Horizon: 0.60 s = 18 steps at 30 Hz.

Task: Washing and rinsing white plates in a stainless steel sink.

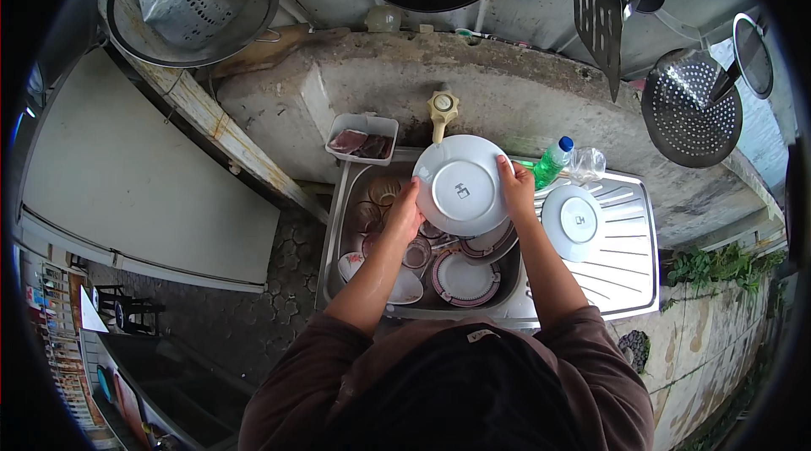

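Both hands hold a white plate (464,188), underside up, beneath the yellowish tap (441,110). My left hand (408,213) grips its left rim and my right hand (516,185) its right rim. Below, the steel sink basin (334,242) holds several glasses (417,253), a patterned-rim plate (466,279), more plates partly hidden by the held one, and white bowls (405,289). Another white plate (573,223) lies upside down on the ribbed drainboard (627,248), right of my right forearm.
A green bottle with a blue cap (553,163) and a clear plastic container (589,164) stand behind the drainboard. A white tub (362,139) sits at the sink's back left corner. A slotted turner (597,26) and a perforated skimmer (692,107) hang above, at right.
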Each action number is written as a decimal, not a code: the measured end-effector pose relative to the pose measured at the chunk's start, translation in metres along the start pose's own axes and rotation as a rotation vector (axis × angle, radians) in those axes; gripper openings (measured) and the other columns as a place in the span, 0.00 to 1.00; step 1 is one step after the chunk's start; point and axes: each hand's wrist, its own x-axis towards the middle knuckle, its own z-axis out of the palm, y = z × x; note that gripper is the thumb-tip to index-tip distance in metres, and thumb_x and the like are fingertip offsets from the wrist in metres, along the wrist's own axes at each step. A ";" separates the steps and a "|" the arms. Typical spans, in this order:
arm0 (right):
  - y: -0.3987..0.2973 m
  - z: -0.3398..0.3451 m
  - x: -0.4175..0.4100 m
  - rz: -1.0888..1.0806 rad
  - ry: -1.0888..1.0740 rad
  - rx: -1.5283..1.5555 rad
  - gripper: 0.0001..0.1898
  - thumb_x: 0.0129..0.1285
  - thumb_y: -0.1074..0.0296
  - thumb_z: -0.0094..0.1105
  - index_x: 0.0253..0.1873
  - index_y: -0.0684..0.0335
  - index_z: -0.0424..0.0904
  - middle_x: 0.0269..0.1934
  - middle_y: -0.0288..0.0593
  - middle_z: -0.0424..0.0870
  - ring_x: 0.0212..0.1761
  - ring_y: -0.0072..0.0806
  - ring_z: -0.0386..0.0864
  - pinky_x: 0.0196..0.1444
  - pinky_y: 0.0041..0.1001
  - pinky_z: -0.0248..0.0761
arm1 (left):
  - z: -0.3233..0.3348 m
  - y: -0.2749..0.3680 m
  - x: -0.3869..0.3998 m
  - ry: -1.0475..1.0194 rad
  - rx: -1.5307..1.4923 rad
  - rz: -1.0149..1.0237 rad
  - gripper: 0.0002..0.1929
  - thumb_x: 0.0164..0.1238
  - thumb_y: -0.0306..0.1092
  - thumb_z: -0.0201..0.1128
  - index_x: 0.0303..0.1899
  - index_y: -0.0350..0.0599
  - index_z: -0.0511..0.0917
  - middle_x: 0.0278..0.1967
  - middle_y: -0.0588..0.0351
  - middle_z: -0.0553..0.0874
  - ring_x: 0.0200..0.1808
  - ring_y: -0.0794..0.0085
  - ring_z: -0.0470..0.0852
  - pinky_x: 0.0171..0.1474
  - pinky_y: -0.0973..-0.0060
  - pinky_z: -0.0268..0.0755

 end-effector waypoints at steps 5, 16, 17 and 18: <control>0.019 -0.011 0.005 0.077 -0.125 0.110 0.16 0.64 0.55 0.53 0.34 0.64 0.78 0.24 0.28 0.76 0.24 0.12 0.66 0.27 0.15 0.60 | 0.007 0.005 0.018 0.049 0.064 0.161 0.23 0.65 0.48 0.55 0.55 0.44 0.67 0.52 0.55 0.75 0.53 0.68 0.74 0.55 0.67 0.65; 0.008 -0.041 -0.008 0.283 -0.281 0.526 0.16 0.58 0.64 0.61 0.48 0.64 0.72 0.39 0.40 0.80 0.39 0.26 0.77 0.44 0.26 0.70 | 0.018 0.007 -0.009 -0.341 -0.143 0.044 0.18 0.66 0.33 0.51 0.57 0.45 0.67 0.50 0.57 0.77 0.54 0.71 0.74 0.55 0.70 0.66; 0.008 -0.037 -0.006 0.281 -0.300 0.529 0.16 0.58 0.64 0.61 0.48 0.64 0.72 0.39 0.40 0.80 0.39 0.26 0.77 0.44 0.26 0.70 | 0.011 -0.003 -0.011 -0.248 -0.229 0.016 0.17 0.67 0.36 0.50 0.56 0.47 0.68 0.51 0.58 0.77 0.54 0.70 0.74 0.56 0.69 0.66; 0.007 -0.036 -0.003 0.302 -0.292 0.516 0.16 0.57 0.64 0.62 0.48 0.64 0.72 0.39 0.39 0.80 0.39 0.26 0.77 0.44 0.26 0.70 | 0.011 -0.008 -0.015 -0.250 -0.293 -0.029 0.18 0.67 0.39 0.49 0.56 0.47 0.68 0.51 0.58 0.76 0.55 0.69 0.73 0.57 0.68 0.66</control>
